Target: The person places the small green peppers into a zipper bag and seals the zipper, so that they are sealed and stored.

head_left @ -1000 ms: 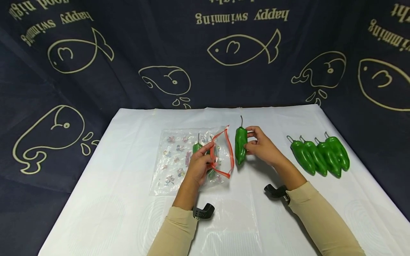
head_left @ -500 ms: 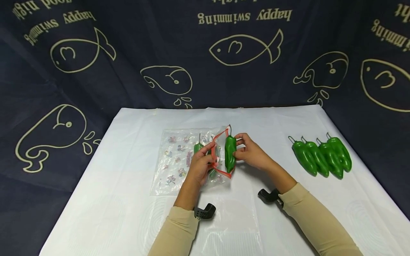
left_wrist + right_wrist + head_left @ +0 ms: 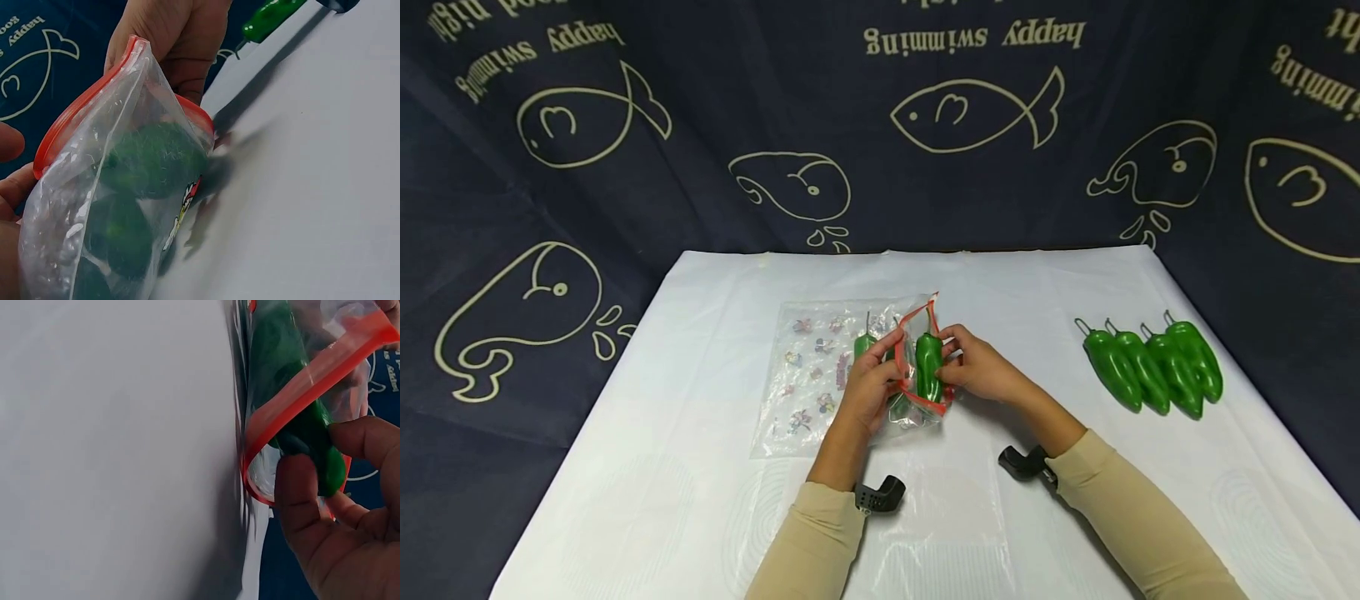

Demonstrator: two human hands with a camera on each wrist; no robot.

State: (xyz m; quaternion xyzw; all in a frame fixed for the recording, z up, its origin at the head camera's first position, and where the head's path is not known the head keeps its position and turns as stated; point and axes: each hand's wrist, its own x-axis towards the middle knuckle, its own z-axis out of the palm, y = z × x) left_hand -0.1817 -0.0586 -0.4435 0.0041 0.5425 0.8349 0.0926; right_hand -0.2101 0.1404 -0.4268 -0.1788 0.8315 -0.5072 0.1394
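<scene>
A clear zip bag (image 3: 808,400) with small printed figures lies on the table, its red-edged mouth (image 3: 294,403) spread apart toward the right. My left hand (image 3: 867,385) grips the bag near that mouth. Between the thumb and fingers of my right hand (image 3: 983,368) is a green pepper (image 3: 929,367) with a thin stem. Most of this pepper is inside the bag's opening; the right wrist view shows its end (image 3: 334,469) still pinched there. Other green peppers (image 3: 863,344) lie deeper in the bag, partly hidden by my left hand. Through the plastic, green shapes (image 3: 147,159) look blurred.
Several more green peppers (image 3: 1150,371) with looped stems lie side by side at the right of the white-covered table (image 3: 625,450). Behind the table hangs a dark blue cloth (image 3: 865,200) printed with fish and whales. A black camera mount sits on each wrist.
My right hand has moved left with the pepper, from beside the bag into its red-edged mouth. My left hand has kept its grip on the bag.
</scene>
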